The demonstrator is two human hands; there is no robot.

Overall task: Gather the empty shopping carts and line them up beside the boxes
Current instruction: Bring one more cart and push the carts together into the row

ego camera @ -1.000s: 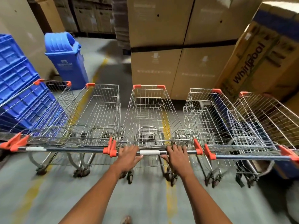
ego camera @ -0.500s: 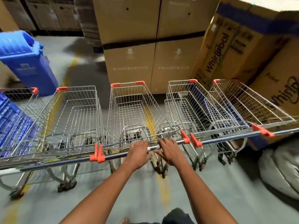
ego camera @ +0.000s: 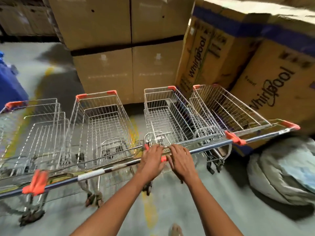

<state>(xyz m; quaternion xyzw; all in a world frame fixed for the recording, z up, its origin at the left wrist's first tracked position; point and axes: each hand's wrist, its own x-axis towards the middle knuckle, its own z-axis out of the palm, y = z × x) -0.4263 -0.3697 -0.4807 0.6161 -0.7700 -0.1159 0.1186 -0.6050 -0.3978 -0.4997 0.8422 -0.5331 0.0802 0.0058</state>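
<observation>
Fingers [ego camera: 179, 150] of both my hands lie over cart handles [ego camera: 209, 147]; four carts [ego camera: 104, 120] face the boxes [ego camera: 129, 68], their row still ragged.

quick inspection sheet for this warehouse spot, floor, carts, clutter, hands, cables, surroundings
surface: grey concrete floor with a worn yellow line running under the carts.
job's things: four empty wire shopping carts stand side by side, noses toward the stacked cardboard boxes; handle bars form a rough row.
clutter: a grey stuffed sack lies on the floor right of the carts.
grippers: left hand and right hand rest close together on the handle bars where two carts meet; blur hides whether the fingers wrap the bar.
cables: nothing seen.
surroundings: Whirlpool cartons at right, a blue bin at the left edge.
</observation>
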